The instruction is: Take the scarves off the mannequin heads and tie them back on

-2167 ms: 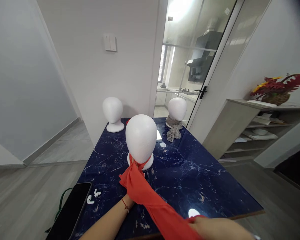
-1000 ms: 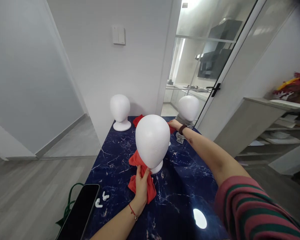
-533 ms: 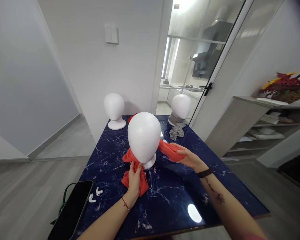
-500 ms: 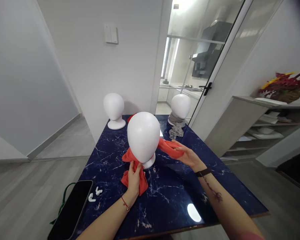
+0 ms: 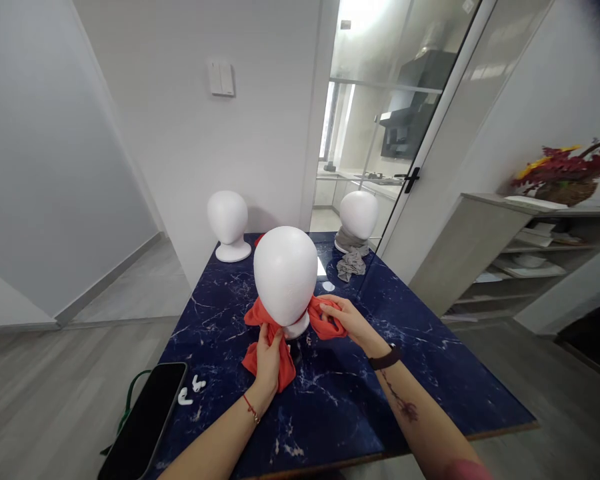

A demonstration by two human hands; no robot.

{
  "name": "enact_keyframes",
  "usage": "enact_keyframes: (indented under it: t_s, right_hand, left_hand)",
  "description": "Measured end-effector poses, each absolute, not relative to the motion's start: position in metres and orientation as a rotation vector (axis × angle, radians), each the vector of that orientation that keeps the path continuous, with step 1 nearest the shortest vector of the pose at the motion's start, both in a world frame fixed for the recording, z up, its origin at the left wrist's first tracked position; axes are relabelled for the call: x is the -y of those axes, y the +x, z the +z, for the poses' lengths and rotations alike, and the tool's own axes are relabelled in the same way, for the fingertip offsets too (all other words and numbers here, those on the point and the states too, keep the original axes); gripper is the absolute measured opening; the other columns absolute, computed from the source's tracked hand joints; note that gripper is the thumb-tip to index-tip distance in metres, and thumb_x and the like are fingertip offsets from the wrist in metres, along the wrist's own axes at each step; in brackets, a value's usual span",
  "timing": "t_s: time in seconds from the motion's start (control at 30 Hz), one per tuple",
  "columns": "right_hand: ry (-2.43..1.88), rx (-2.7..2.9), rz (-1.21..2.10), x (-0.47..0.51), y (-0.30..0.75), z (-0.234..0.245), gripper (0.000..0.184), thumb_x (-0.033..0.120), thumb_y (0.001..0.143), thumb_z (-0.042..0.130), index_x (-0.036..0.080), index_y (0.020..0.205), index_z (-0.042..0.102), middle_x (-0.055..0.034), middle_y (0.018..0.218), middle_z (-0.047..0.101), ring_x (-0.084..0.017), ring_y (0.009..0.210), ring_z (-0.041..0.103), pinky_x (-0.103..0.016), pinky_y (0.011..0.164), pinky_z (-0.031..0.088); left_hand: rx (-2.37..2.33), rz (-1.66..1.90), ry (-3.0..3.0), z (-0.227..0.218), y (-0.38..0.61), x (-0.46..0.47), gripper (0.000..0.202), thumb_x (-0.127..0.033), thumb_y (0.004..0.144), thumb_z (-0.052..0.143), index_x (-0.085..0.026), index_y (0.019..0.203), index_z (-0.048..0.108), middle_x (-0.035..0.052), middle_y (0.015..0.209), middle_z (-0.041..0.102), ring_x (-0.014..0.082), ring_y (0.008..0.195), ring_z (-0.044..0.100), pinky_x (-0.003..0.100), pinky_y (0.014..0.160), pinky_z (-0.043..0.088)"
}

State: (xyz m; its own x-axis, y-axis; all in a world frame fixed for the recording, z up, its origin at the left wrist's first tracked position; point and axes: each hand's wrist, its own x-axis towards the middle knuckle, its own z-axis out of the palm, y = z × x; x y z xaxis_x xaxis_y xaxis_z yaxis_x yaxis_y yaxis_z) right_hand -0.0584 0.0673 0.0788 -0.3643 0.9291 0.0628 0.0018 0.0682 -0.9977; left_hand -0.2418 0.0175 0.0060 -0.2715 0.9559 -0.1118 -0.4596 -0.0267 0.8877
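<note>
Red scarf (image 5: pixel 254 313) circles the neck of the foam head (image 5: pixel 285 273) — right hand (image 5: pixel 347 320), fingers clamped on 1 end, has drawn it in against the head, nearly meeting the end clenched by the left hand (image 5: pixel 269 355) in front.

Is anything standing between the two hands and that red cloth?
No. Both the left hand and right hand grip the red cloth scarf; only the white foam mannequin head stands between the two hands.

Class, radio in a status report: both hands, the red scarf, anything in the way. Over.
Left hand grips red scarf below foam head. Right hand grips its other end. Earbuds, phone lie left, apart.
</note>
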Motion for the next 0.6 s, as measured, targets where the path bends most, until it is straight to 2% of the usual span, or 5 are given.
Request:
enact_keyframes:
  t_s: [0.1,0.27,0.33,0.47,0.6]
  right_hand:
    - [-0.824,1.109,1.535,-0.07,-0.056,0.082,0.041,0.037,0.074,0.065,0.023,0.111,0.056,-0.0008,0.089,0.066,-0.008,0.06,0.055,-0.02,0.057,0.044]
    - [-0.912,1.083,1.479,-0.081,-0.032,0.086,0.04,0.042,0.078,0.055,0.025,0.114,0.055,-0.0017,0.099,0.066,-0.001,0.036,0.021,-0.017,0.034,0.019]
    - [-1.103,1.325,1.376,-0.077,-0.026,0.082,0.04,0.04,0.078,0.055,0.022,0.113,0.057,-0.0037,0.09,0.067,-0.002,0.036,0.027,-0.019,0.036,0.022]
    - [-1.421,1.861,1.195,-0.057,-0.031,0.061,0.042,0.016,0.062,0.067,0.018,0.104,0.063,-0.0052,0.078,0.065,-0.006,0.041,0.045,-0.022,0.047,0.037]
    - [-1.331,1.951,0.979,-0.046,-0.067,0.044,0.057,0.017,0.068,0.064,0.02,0.124,0.051,-0.0098,0.1,0.062,-0.018,0.068,0.063,-0.032,0.07,0.048]
  left_hand:
    - [-1.099,1.582,0.665,0.008,-0.242,-0.017,0.049,-0.036,0.071,0.068,-0.024,0.116,0.053,0.0047,0.1,0.064,0.011,0.066,0.059,0.023,0.061,0.047]
    - [-1.143,1.561,0.673,0.009,-0.243,-0.018,0.048,-0.038,0.071,0.067,-0.022,0.114,0.054,0.0023,0.082,0.064,0.0109,0.058,0.056,0.024,0.058,0.046]
    - [-1.15,1.579,0.683,0.008,-0.243,-0.018,0.045,-0.036,0.071,0.067,-0.022,0.112,0.056,0.0027,0.085,0.065,0.0121,0.064,0.058,0.024,0.063,0.047]
    - [-1.15,1.606,0.682,0.006,-0.243,-0.018,0.045,-0.034,0.07,0.068,-0.022,0.113,0.057,0.0044,0.091,0.066,0.0138,0.073,0.061,0.026,0.07,0.048]
    - [-1.125,1.615,0.685,0.005,-0.242,-0.018,0.046,-0.032,0.071,0.068,-0.021,0.114,0.057,0.0067,0.1,0.066,0.0162,0.082,0.063,0.027,0.076,0.049]
